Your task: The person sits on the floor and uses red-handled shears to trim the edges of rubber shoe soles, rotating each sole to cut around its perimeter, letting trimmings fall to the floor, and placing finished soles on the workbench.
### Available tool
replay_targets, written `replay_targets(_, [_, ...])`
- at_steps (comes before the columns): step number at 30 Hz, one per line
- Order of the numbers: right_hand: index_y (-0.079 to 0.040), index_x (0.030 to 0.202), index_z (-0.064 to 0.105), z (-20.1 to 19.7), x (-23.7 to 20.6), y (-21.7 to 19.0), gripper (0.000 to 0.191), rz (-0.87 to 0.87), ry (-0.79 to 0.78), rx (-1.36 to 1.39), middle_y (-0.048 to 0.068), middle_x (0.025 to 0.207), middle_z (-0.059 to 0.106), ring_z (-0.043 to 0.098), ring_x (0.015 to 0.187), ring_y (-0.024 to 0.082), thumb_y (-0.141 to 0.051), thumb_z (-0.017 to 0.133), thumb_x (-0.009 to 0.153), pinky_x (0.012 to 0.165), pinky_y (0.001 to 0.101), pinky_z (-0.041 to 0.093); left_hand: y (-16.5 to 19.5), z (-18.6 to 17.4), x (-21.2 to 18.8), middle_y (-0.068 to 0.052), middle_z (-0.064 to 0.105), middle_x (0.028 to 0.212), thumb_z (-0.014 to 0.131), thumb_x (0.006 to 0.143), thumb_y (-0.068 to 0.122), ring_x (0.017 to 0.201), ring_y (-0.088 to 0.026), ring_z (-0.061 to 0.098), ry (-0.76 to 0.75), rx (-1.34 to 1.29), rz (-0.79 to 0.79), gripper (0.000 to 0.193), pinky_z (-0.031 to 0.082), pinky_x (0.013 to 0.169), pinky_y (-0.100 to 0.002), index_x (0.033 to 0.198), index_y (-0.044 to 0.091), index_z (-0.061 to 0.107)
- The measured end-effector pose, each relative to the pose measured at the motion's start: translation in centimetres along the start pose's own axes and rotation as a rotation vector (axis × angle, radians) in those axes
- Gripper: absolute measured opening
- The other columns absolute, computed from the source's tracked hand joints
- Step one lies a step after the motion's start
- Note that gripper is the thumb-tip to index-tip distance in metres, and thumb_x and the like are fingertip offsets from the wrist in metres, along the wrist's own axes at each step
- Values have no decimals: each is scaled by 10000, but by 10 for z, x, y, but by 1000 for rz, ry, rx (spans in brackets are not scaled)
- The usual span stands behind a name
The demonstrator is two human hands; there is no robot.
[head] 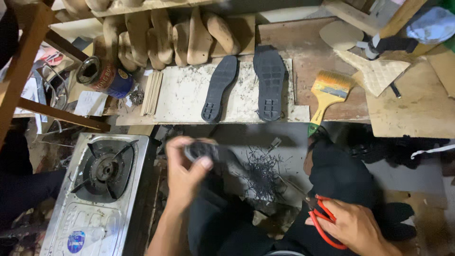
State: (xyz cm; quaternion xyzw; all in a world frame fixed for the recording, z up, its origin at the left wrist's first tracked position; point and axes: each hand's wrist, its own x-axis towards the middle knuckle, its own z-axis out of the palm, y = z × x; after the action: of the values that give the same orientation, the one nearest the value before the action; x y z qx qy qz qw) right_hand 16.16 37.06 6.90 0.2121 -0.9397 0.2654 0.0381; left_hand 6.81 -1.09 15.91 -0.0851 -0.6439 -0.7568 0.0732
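On board: two black soles (269, 81); left hand (186, 171) grips third (blurred), right hand (353, 226) grips red scissors (323, 219).

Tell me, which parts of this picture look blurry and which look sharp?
Head view: the left hand and the dark sole piece it grips are smeared by motion blur; the two black soles on the board and the yellow brush are sharp; the right hand with red scissors is fairly clear.

Blurred dark sole (208, 154); red-handled scissors (324, 218)
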Motion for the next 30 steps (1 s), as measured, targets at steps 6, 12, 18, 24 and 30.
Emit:
replay_targets(6, [-131,1096,744,33,-23,18,587,146,-157,-106,84,1034,763,763,729,289,-547,833,691,595,397,615,-40,13,86,-123,667,1266,824,848,205,1080,-253,655,337,479,95,588,538,949,-366,1340,39,549])
replay_targets(12, [-244,968,797,38,-34,39,256,-230,-161,-157,196,1079,732,769,788,283,-464,765,841,522,383,587,-105,12,113,-215,641,1328,842,807,363,1342,-417,513,391,1080,211,597,389,1085,-523,1259,26,646])
replay_targets(18, [-56,971,776,58,-31,46,463,115,-20,-105,154,1058,760,776,741,286,-443,797,718,603,406,621,-129,5,117,-204,613,1391,785,871,395,1430,-374,455,418,1051,100,602,283,1183,-537,1343,60,618])
replay_targets(24, [-121,1082,776,66,-22,45,521,221,-145,-181,137,1098,756,785,802,247,-538,832,775,640,368,627,-108,13,110,-225,573,1428,775,864,402,1446,-432,343,386,1116,120,667,169,1149,-668,1371,15,581])
replay_targets(30, [-223,974,812,62,-16,37,335,60,-87,-222,158,1110,747,776,787,292,-444,819,722,566,409,618,-76,63,122,-213,637,1391,724,970,386,1364,-396,549,158,1033,574,526,412,1229,-537,1319,13,596])
